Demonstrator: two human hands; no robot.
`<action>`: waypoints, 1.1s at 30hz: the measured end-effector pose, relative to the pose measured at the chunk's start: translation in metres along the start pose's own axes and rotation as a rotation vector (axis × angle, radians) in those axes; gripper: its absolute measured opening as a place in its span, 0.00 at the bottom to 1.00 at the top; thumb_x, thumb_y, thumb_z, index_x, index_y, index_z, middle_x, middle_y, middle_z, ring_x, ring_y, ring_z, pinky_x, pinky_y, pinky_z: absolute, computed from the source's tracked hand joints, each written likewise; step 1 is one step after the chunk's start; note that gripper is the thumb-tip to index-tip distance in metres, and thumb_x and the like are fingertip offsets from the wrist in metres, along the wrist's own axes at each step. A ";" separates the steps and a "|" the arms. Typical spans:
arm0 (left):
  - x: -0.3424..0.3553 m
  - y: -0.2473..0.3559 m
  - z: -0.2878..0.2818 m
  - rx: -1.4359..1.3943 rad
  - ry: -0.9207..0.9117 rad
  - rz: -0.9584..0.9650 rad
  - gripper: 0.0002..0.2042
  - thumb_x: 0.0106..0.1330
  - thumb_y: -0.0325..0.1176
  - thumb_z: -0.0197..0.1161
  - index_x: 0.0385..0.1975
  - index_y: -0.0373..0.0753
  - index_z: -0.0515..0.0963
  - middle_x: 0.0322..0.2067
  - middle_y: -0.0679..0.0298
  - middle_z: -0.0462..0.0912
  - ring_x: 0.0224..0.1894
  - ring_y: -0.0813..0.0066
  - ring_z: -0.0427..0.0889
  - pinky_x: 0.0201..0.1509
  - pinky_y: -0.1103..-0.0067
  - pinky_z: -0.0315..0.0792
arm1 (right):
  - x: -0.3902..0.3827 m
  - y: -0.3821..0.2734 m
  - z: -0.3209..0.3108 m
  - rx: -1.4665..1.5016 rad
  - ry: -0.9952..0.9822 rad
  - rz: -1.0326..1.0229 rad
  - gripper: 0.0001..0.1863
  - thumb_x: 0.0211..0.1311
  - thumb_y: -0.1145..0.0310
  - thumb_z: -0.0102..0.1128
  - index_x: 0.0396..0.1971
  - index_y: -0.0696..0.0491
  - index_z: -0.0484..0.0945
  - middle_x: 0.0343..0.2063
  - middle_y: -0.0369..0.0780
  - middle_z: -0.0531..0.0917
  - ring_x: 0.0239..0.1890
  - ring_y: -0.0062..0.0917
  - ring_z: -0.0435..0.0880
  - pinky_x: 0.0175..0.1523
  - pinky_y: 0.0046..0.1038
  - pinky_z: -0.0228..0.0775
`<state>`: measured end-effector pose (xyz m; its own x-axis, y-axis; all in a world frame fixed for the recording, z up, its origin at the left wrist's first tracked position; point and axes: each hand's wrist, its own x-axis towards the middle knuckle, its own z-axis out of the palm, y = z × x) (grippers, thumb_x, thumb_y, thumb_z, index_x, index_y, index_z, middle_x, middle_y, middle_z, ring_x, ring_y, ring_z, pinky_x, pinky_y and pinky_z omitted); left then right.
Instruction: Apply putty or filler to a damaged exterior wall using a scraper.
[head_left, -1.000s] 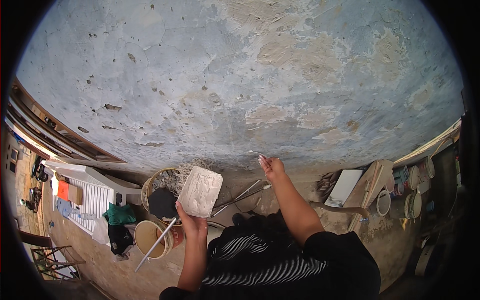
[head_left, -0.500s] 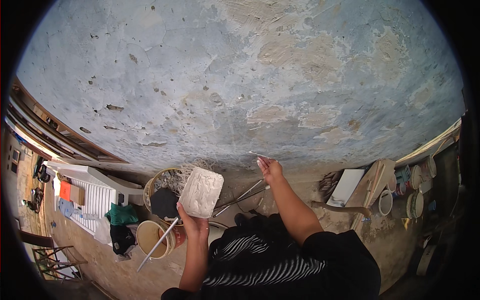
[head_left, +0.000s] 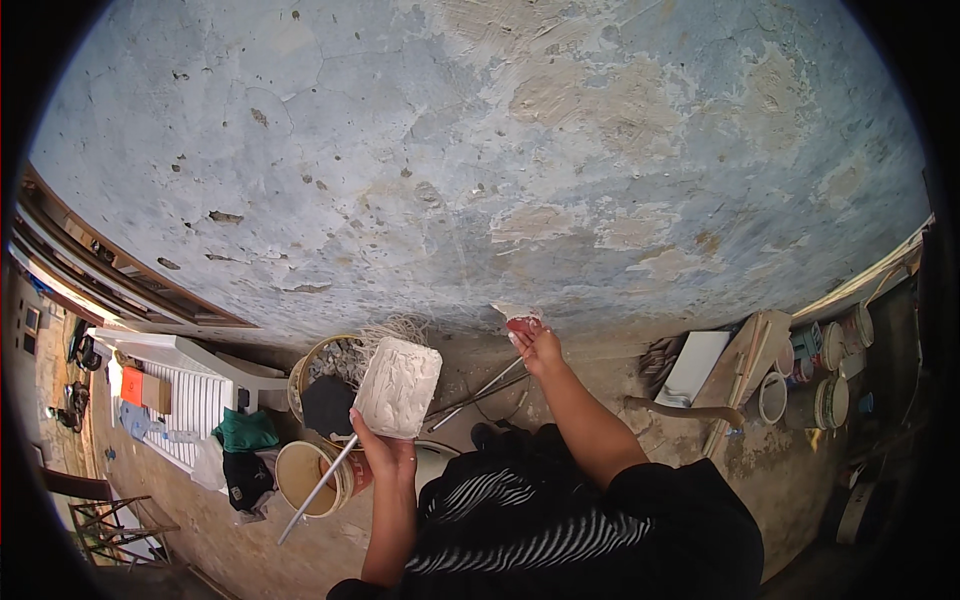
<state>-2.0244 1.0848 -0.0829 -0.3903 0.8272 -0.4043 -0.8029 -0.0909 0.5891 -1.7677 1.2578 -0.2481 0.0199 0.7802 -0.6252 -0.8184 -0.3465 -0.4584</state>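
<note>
From where I stand, the red scraper (head_left: 523,325) sits just beyond the fingers of the right hand (head_left: 538,348), its pale, smeared edge pointing up and left toward the wall (head_left: 400,160); I cannot tell whether that edge touches. The right hand is the nearer one to the wall, its grip closed in a pinch on the scraper, forearm slanting up and leftward. Below and left of the scraper, well apart from it, lies the tray (head_left: 427,398) of pale paste (head_left: 399,385), its long axis leaning slightly right at the far end. The left hand (head_left: 388,452) holds its near end, thumb over the edge.
</note>
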 end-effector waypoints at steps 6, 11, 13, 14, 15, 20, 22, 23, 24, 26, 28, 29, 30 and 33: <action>0.001 0.000 -0.006 0.004 -0.011 0.001 0.32 0.72 0.57 0.47 0.67 0.39 0.60 0.65 0.57 0.66 0.65 0.60 0.69 0.66 0.64 0.69 | -0.006 0.011 -0.021 0.027 0.112 0.085 0.10 0.72 0.70 0.45 0.47 0.58 0.72 0.43 0.46 0.81 0.44 0.36 0.83 0.53 0.39 0.79; 0.001 0.001 -0.004 0.039 -0.009 0.004 0.32 0.72 0.57 0.46 0.67 0.39 0.60 0.65 0.57 0.66 0.65 0.60 0.69 0.66 0.64 0.68 | 0.000 0.002 0.000 -0.002 0.035 -0.002 0.09 0.71 0.72 0.45 0.46 0.58 0.71 0.44 0.46 0.81 0.44 0.36 0.83 0.54 0.39 0.79; -0.002 0.005 -0.001 0.034 0.005 0.001 0.32 0.73 0.57 0.46 0.67 0.39 0.60 0.65 0.57 0.66 0.65 0.60 0.69 0.66 0.64 0.68 | -0.005 -0.001 0.004 0.069 -0.044 -0.030 0.08 0.71 0.73 0.44 0.46 0.55 0.71 0.43 0.44 0.82 0.43 0.35 0.83 0.53 0.37 0.79; -0.002 0.007 -0.001 0.030 0.018 -0.005 0.32 0.73 0.57 0.45 0.67 0.39 0.60 0.65 0.57 0.66 0.65 0.60 0.69 0.66 0.64 0.68 | -0.010 0.001 0.004 0.067 -0.046 -0.027 0.08 0.71 0.73 0.44 0.46 0.55 0.71 0.43 0.44 0.82 0.43 0.35 0.83 0.53 0.37 0.79; -0.002 0.008 -0.001 0.028 0.016 -0.005 0.32 0.73 0.57 0.45 0.67 0.39 0.60 0.65 0.57 0.66 0.65 0.60 0.69 0.66 0.64 0.68 | -0.016 0.003 -0.001 0.090 -0.028 -0.031 0.09 0.71 0.73 0.43 0.48 0.53 0.69 0.44 0.43 0.81 0.43 0.35 0.83 0.51 0.38 0.79; 0.000 0.012 -0.005 0.035 0.021 -0.009 0.32 0.73 0.57 0.45 0.67 0.39 0.60 0.66 0.58 0.66 0.65 0.60 0.69 0.66 0.65 0.68 | -0.026 0.018 -0.033 0.138 -0.021 -0.018 0.11 0.71 0.72 0.43 0.50 0.49 0.67 0.45 0.39 0.80 0.45 0.35 0.83 0.51 0.39 0.78; -0.002 0.012 -0.006 0.031 0.014 -0.016 0.32 0.73 0.57 0.45 0.67 0.39 0.60 0.66 0.58 0.66 0.65 0.60 0.69 0.66 0.65 0.68 | -0.029 0.019 -0.037 0.044 -0.035 0.003 0.11 0.71 0.72 0.43 0.50 0.49 0.67 0.44 0.41 0.80 0.43 0.35 0.84 0.51 0.41 0.79; -0.004 0.012 -0.006 0.027 0.009 -0.022 0.32 0.73 0.56 0.45 0.67 0.39 0.59 0.66 0.58 0.66 0.65 0.60 0.69 0.66 0.65 0.68 | -0.028 0.019 -0.038 0.044 -0.036 0.003 0.11 0.71 0.72 0.43 0.50 0.49 0.67 0.44 0.41 0.80 0.43 0.35 0.84 0.51 0.41 0.79; -0.004 0.011 -0.006 0.027 0.008 -0.021 0.32 0.73 0.56 0.45 0.67 0.39 0.59 0.66 0.58 0.66 0.65 0.60 0.69 0.66 0.65 0.68 | -0.027 0.020 -0.037 -0.022 -0.014 0.036 0.11 0.71 0.72 0.44 0.50 0.50 0.67 0.43 0.42 0.80 0.42 0.35 0.84 0.50 0.41 0.79; -0.005 0.009 -0.005 0.025 -0.019 -0.025 0.32 0.73 0.56 0.46 0.67 0.39 0.59 0.66 0.58 0.65 0.65 0.60 0.69 0.66 0.65 0.68 | -0.025 0.022 -0.037 -0.083 0.009 0.064 0.11 0.71 0.71 0.44 0.50 0.52 0.68 0.43 0.43 0.80 0.41 0.35 0.84 0.49 0.42 0.80; -0.009 0.007 -0.003 0.029 -0.035 -0.019 0.32 0.73 0.57 0.46 0.68 0.39 0.59 0.66 0.58 0.65 0.65 0.60 0.69 0.66 0.65 0.68 | -0.024 0.023 -0.029 -0.110 0.019 0.105 0.11 0.71 0.71 0.44 0.49 0.56 0.69 0.42 0.45 0.81 0.40 0.36 0.85 0.47 0.42 0.82; -0.011 0.006 -0.002 0.033 -0.051 -0.013 0.32 0.73 0.57 0.46 0.68 0.39 0.59 0.66 0.57 0.65 0.65 0.60 0.69 0.66 0.66 0.68 | -0.023 0.022 -0.025 -0.110 0.018 0.105 0.11 0.71 0.71 0.44 0.49 0.56 0.69 0.42 0.45 0.81 0.40 0.36 0.85 0.47 0.42 0.82; -0.012 0.005 -0.001 0.033 -0.051 -0.012 0.32 0.73 0.57 0.46 0.68 0.39 0.59 0.66 0.57 0.65 0.65 0.60 0.69 0.66 0.66 0.68 | -0.021 0.020 -0.020 -0.076 0.043 0.094 0.11 0.71 0.71 0.45 0.49 0.57 0.70 0.41 0.46 0.81 0.41 0.36 0.85 0.47 0.39 0.82; -0.016 0.003 0.000 0.025 -0.044 -0.014 0.32 0.72 0.57 0.46 0.68 0.39 0.59 0.66 0.57 0.65 0.65 0.60 0.69 0.66 0.65 0.69 | -0.014 0.013 -0.007 -0.039 0.088 0.065 0.11 0.70 0.73 0.44 0.48 0.60 0.71 0.41 0.47 0.82 0.42 0.37 0.84 0.47 0.37 0.82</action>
<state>-2.0204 1.0713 -0.0750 -0.3582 0.8521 -0.3815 -0.7966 -0.0658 0.6009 -1.7744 1.2387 -0.2501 0.0194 0.7069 -0.7070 -0.7970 -0.4161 -0.4379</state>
